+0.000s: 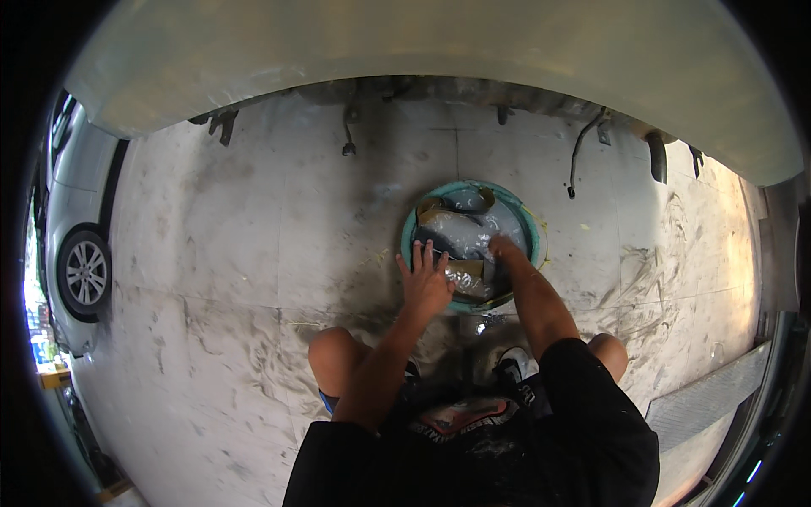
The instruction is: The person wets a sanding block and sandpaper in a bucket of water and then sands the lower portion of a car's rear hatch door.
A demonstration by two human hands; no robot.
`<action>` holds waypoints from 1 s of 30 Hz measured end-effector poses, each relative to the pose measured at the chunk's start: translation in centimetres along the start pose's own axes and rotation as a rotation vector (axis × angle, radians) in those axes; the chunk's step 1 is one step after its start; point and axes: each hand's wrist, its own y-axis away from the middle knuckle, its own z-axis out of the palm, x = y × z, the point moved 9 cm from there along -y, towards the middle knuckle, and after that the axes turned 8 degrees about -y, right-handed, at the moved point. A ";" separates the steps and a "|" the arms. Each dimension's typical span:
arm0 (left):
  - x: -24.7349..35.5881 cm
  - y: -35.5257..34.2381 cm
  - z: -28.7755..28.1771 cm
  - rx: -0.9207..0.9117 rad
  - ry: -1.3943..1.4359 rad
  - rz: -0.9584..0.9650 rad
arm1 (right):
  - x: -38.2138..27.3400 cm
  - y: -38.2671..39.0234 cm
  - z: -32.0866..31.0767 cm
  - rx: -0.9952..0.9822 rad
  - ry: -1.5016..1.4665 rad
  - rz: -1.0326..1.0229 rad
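A round green basin [409,228] of water stands on the floor in front of me. Curled sheets [465,228], brown on one side and dark on the other, lie wet in it and look like sandpaper. My left hand [427,283] is open over the basin's near left rim, its fingers spread beside a smaller curled brown piece [467,272]. On the right side, my right hand [503,247] reaches down into the basin near the larger sheets. Its fingers are hidden, so whether they grip anything cannot be made out.
A pale vehicle body panel [439,42] overhangs the far side, with brackets and a bent pipe [578,152] beneath it. A silver car with its wheel [85,272] stands at the left. The tiled floor [228,363] is smeared and dirty. A grey plank [710,397] lies at the right.
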 end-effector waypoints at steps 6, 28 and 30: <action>-1.1 0.7 1.7 -0.016 0.099 -0.018 | -1.0 -0.4 2.4 -0.042 -0.043 0.051; -2.0 -0.1 3.6 -0.200 0.235 -0.137 | -2.0 -0.8 3.8 -0.046 -0.041 0.055; -1.9 0.0 3.5 -0.176 0.218 -0.144 | -2.0 -1.2 3.7 -0.031 -0.045 0.049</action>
